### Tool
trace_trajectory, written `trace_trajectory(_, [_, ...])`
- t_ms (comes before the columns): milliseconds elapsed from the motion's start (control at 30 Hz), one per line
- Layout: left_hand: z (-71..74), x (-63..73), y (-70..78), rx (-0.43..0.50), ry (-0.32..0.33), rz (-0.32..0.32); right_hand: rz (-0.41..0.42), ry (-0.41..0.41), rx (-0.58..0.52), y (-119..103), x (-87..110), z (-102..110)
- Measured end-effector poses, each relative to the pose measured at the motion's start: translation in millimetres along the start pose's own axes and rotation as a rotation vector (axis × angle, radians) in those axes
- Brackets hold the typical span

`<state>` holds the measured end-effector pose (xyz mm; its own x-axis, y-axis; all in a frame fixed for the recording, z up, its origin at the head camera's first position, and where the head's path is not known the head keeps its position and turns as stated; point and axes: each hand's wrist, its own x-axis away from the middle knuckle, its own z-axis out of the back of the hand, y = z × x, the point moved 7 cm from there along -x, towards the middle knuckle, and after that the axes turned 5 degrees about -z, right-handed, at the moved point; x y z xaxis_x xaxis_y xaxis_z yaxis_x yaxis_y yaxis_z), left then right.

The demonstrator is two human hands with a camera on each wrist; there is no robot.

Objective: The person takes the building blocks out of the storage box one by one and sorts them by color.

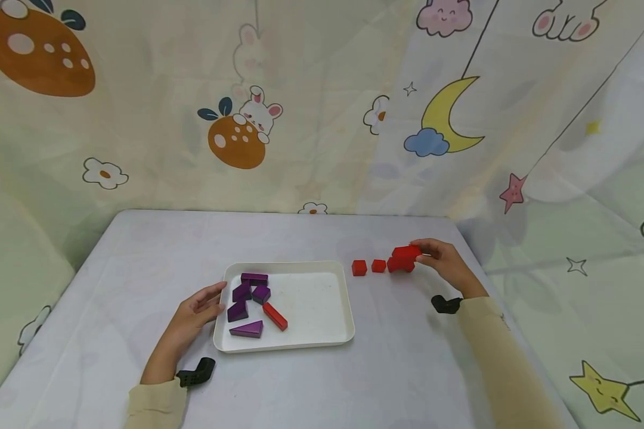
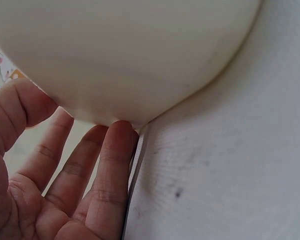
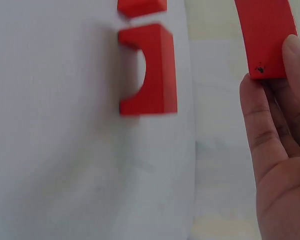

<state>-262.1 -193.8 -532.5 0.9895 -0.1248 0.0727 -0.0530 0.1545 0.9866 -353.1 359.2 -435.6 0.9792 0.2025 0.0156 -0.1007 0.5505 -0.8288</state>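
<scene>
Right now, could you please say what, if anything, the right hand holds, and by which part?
The right hand pinches a red block by one end.

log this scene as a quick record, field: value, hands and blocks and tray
left hand: touches the left edge of the white tray
right hand: holds a red block
in tray: five purple blocks, one long red block
right of tray: two small red blocks and a red arch block, on the white table
</scene>
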Motion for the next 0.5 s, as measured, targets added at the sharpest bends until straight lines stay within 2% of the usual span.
trace_trajectory(267, [1.6, 1.7, 2.1, 0.001, 0.012, -0.009, 0.006, 0.085, 0.085, 26, -0.8, 25])
trace_trajectory(500, [1.8, -0.1, 0.8, -0.007, 0.015, -0.007, -0.095, 0.137, 0.128, 54, -1.1, 36])
